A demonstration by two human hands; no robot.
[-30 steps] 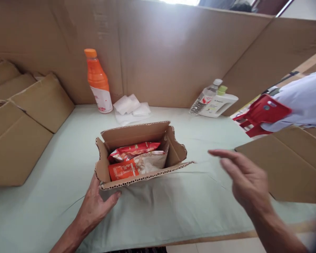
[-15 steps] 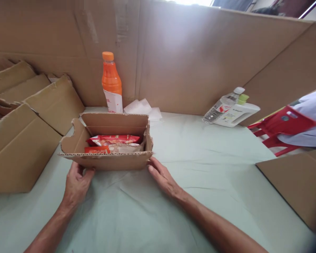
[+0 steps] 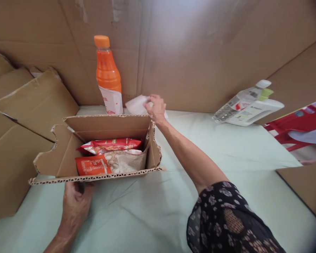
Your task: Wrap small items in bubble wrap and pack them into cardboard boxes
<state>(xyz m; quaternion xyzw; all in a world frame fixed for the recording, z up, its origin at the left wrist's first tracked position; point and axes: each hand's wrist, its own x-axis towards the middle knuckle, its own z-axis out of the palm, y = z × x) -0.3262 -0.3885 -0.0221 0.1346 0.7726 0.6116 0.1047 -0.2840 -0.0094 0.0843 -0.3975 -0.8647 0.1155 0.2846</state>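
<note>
My left hand (image 3: 76, 200) is at the near left side of an open cardboard box (image 3: 110, 123), its fingers curled against the box and partly hidden under the near flap. Inside the box stand a red snack packet (image 3: 116, 144) and, in front of it, an orange and beige food packet (image 3: 93, 166). My right hand (image 3: 157, 106) reaches past the box's far right corner, fingers closed on the white paper sheets (image 3: 137, 104) by the wall. Just left of these sheets stands an orange drink bottle (image 3: 109, 73).
Larger cardboard boxes (image 3: 23, 102) crowd the left side. A clear plastic bottle (image 3: 239, 102) leans on a white jug (image 3: 255, 114) at the right. Behind stands a cardboard wall (image 3: 200, 52). A red chair (image 3: 302, 119) and another cardboard piece (image 3: 305, 182) lie beyond, right.
My right hand has left the box's near right corner and moved forward to the white paper sheets. My left hand stays at the box, and the view has come closer.
</note>
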